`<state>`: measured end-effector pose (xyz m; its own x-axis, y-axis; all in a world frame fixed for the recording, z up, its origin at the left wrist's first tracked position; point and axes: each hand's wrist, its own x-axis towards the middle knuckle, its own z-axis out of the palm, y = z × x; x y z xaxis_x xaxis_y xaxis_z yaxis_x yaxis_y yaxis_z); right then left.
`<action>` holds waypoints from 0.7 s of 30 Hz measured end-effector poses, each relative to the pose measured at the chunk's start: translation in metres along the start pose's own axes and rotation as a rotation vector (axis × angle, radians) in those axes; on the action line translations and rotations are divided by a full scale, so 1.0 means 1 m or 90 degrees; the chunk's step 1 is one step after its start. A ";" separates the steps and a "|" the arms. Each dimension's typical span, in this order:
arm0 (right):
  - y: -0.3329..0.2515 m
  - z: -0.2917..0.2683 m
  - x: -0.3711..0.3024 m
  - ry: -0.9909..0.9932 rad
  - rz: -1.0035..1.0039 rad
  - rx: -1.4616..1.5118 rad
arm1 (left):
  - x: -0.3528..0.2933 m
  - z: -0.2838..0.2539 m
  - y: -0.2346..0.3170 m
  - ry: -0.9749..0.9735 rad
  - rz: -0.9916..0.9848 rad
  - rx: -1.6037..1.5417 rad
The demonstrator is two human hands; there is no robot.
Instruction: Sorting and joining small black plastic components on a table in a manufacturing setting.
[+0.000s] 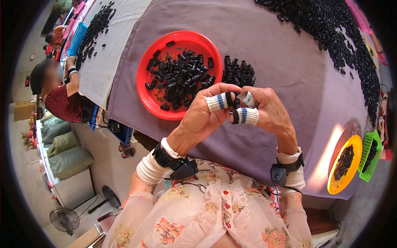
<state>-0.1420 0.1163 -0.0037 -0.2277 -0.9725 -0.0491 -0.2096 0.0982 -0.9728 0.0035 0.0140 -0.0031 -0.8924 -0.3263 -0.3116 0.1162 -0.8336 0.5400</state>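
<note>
You pinch, left hand [201, 115] and right hand [271, 108] together: one small black plastic cylinder [236, 102], above mauve cloth-covered surface's [264, 45] near edge. Round red tray [143, 78]: left edge.

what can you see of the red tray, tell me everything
The red tray is round and shallow with a raised rim, glossy like plastic. It lies flat on the mauve cloth, partly covered by loose black pieces; more sit beside its right edge. The left hand overlaps its near edge; contact is unclear.
</note>
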 end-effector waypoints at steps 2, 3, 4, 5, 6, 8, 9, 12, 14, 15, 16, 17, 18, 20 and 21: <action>-0.001 0.001 -0.001 -0.004 0.004 0.024 | 0.000 0.001 0.000 0.005 0.001 0.006; -0.002 0.002 -0.002 -0.004 0.004 0.023 | 0.001 0.002 0.000 0.011 0.002 0.012; -0.003 0.003 -0.002 -0.007 0.006 0.022 | 0.001 0.001 0.000 0.011 0.003 0.012; -0.003 0.004 -0.003 -0.011 0.007 0.021 | 0.001 0.000 -0.002 0.026 0.003 0.027; -0.003 0.004 -0.003 -0.011 0.007 0.021 | 0.001 -0.001 -0.003 0.040 0.004 0.041; -0.002 0.005 -0.002 -0.016 -0.007 0.003 | -0.001 0.000 0.002 0.014 -0.008 0.015; -0.001 0.004 -0.002 -0.018 -0.009 0.002 | -0.001 0.001 0.004 -0.012 -0.019 -0.011; -0.002 0.005 -0.003 0.029 -0.045 0.027 | 0.000 -0.001 -0.001 -0.004 -0.001 -0.032; -0.007 0.007 -0.003 0.093 -0.045 0.064 | 0.001 -0.004 -0.002 -0.002 0.006 -0.035; -0.008 0.007 -0.003 0.092 -0.045 0.063 | 0.001 -0.005 -0.003 -0.002 0.006 -0.041; -0.010 0.007 -0.003 0.089 -0.032 0.065 | 0.000 -0.006 -0.003 -0.003 0.007 -0.041; -0.011 0.008 -0.003 0.086 -0.018 0.066 | 0.000 -0.006 -0.003 0.001 0.023 -0.032; -0.010 0.008 -0.003 0.087 -0.018 0.063 | 0.000 -0.006 -0.003 0.004 0.037 -0.024; -0.008 0.011 -0.003 0.085 -0.034 0.064 | -0.001 -0.001 0.000 0.007 0.034 0.013; -0.008 0.012 -0.002 0.084 -0.036 0.061 | -0.002 0.001 0.002 0.014 0.032 0.050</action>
<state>-0.1286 0.1153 0.0016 -0.3419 -0.9393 0.0295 -0.1346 0.0179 -0.9907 0.0052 0.0134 -0.0012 -0.8765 -0.3770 -0.2994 0.1253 -0.7792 0.6142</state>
